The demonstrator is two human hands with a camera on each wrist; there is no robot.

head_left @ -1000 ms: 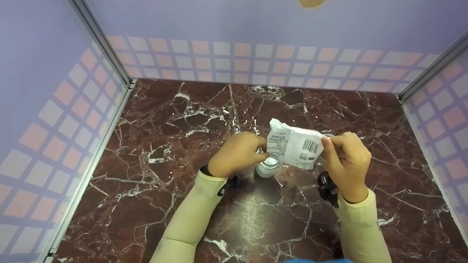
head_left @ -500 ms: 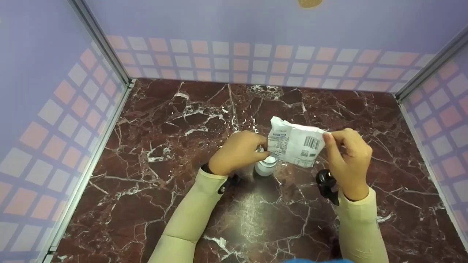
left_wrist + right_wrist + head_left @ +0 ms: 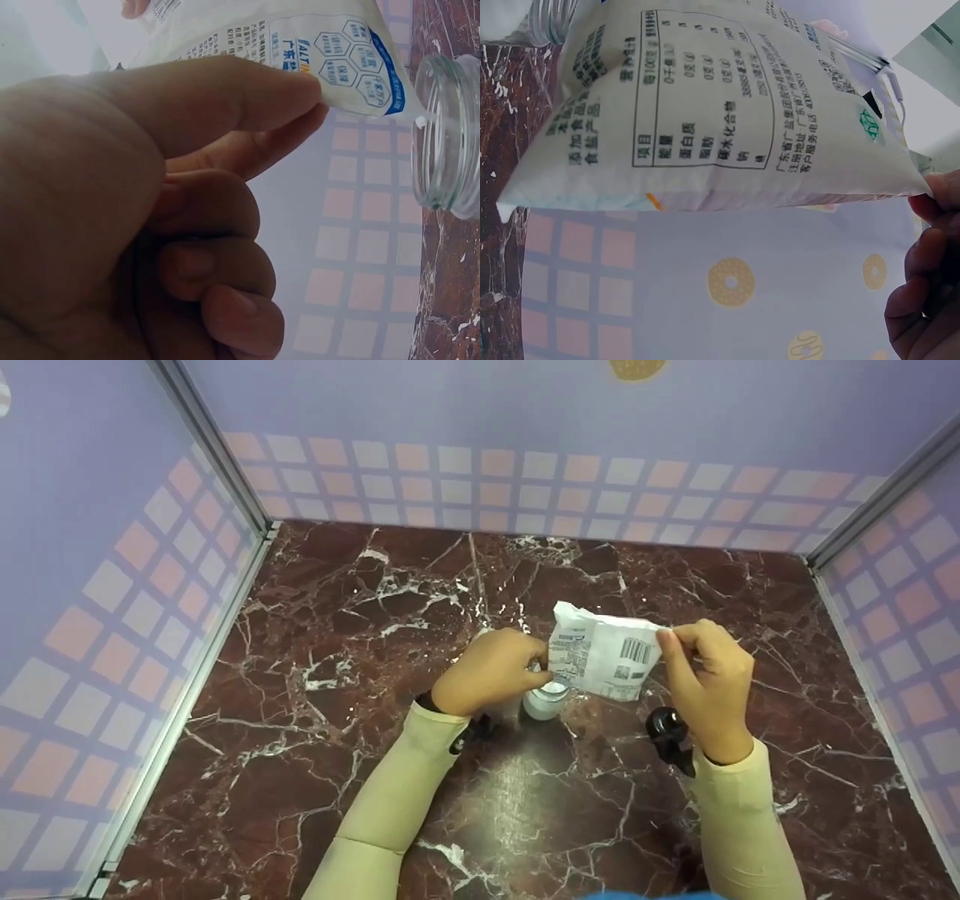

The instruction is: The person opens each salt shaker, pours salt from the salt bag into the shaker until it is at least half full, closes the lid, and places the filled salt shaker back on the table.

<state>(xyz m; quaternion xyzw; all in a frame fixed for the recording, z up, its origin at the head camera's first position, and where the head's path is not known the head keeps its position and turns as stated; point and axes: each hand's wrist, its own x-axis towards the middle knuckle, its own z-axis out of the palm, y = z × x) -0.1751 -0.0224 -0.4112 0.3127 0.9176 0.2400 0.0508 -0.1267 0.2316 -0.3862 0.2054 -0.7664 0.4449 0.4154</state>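
Note:
A white printed salt bag (image 3: 600, 656) hangs tilted between the two hands. My left hand (image 3: 491, 671) pinches its lower left part between thumb and forefinger, the other fingers curled in. At the opposite upper corner my right hand (image 3: 712, 682) pinches the bag with thumb and fingertips. Below the left hand a glass jar (image 3: 545, 706) stands upright, with white salt inside. In the left wrist view the bag's corner points at the mouth of the jar (image 3: 454, 142), and a little white salt shows between them. The bag fills much of the right wrist view.
White grains (image 3: 480, 607) lie scattered on the dark red marbled tabletop (image 3: 510, 810) behind and left of the jar. Lilac panels (image 3: 450, 405) with a pink and white check enclose the back and both sides. Black wrist cameras (image 3: 666, 725) sit below the hands.
The right hand and its end of the bag have risen slightly. The left hand keeps its pinch by the jar, almost still.

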